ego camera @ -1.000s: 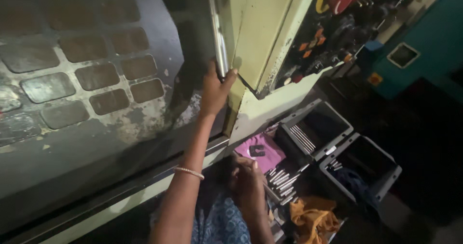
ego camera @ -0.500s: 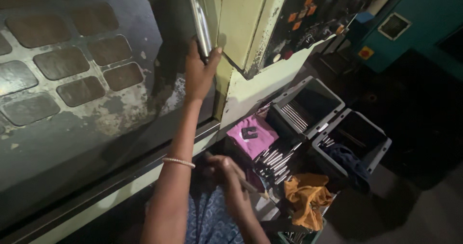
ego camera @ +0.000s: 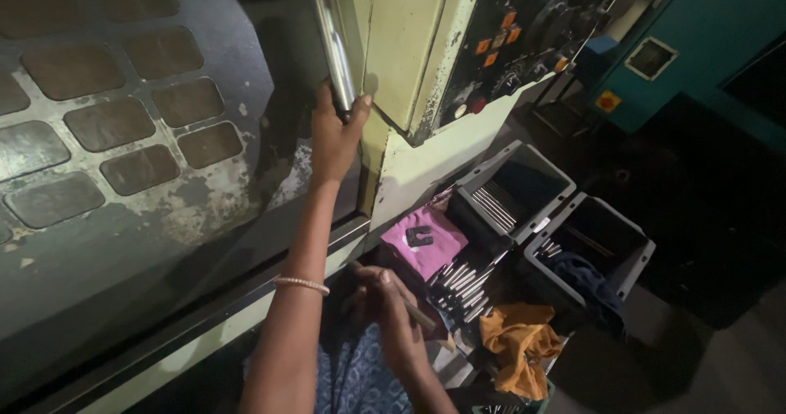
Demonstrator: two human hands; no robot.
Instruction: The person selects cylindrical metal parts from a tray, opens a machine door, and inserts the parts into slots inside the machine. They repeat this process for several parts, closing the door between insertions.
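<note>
My left hand [ego camera: 334, 140] grips the lower end of a long shiny metal handle bar [ego camera: 330, 33] on the sliding door [ego camera: 139, 135] of a pale green machine. The door has a dirty window with rounded dark panes. My right hand [ego camera: 391, 307] is low down near my lap, closed around a thin metal rod [ego camera: 416, 312]. Just beyond it lies a bunch of similar metal rods [ego camera: 463, 287].
A dark control panel [ego camera: 524, 33] with orange and red buttons sits right of the door. Below stand two grey bins [ego camera: 512, 189] [ego camera: 594, 246] with rods inside, a pink cloth [ego camera: 426, 242], and an orange rag [ego camera: 520, 344]. A teal cabinet [ego camera: 696, 45] is at far right.
The view has shifted, so the door handle and my left hand now sit further left and lower in frame. My left hand stays on the handle; my right hand keeps the rod.
</note>
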